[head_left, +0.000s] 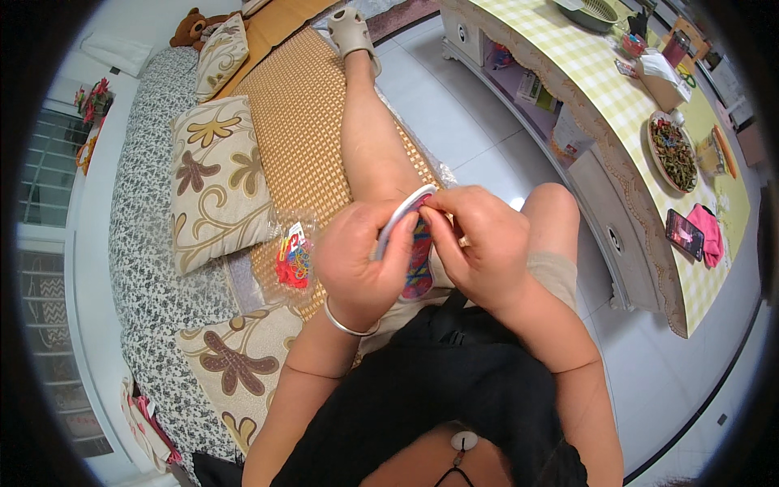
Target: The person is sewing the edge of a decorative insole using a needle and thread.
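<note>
My left hand (363,256) is closed around a white-edged insole-like piece (398,215) with a pink-purple face, held up over my lap. My right hand (487,239) pinches at the piece's upper end, thumb and forefinger together. Any needle or thread between those fingertips is too small to make out. Below and between the hands shows a patterned piece in red, blue and green (418,272). I cannot tell whether it joins the held one. Left of my left hand, a clear plastic bag (272,231) lies with bundles of red, yellow and blue thread (294,266).
Patterned cushions (219,178) and a woven mat (292,105) cover the seat, with a teddy bear (189,31) at its far end. To the right, a checked-cloth table (568,49) bears a plate of food (672,154), a tissue box (661,81) and a phone (684,234).
</note>
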The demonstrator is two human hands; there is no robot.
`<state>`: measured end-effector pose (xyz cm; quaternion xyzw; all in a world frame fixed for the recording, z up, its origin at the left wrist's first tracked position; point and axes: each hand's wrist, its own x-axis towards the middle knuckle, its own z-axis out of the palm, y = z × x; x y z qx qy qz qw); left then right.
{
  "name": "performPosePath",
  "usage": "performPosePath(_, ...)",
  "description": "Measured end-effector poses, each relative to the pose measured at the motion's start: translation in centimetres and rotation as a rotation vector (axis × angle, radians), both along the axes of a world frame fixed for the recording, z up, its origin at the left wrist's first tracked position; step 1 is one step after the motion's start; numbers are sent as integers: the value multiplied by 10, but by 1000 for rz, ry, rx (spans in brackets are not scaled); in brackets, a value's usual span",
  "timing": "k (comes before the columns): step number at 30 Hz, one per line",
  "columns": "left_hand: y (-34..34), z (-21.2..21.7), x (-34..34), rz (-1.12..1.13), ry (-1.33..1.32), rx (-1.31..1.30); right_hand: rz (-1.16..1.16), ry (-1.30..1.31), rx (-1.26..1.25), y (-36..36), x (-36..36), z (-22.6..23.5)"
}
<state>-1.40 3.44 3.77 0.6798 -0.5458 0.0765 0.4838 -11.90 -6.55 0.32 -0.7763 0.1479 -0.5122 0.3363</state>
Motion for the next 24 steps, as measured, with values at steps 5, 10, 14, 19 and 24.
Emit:
performPosePath(5,8,-6,11,-175,469,-57,220,-88,691,-18,-13,-2)
performPosePath(10,3,-18,14,-395,605,-39,852,-172,1536,-14,-10,-14)
performPosePath(14,2,-23,17,-517,632,-29,828,-339,1645,-9,-4,-20)
performPosePath(19,6,-26,16,-455,851,-28,972,-550,1729,-17,-7,-20)
performPosePath(24,5,-32,25,-538,1146,-137,805,-612,1560,-47,-27,-13)
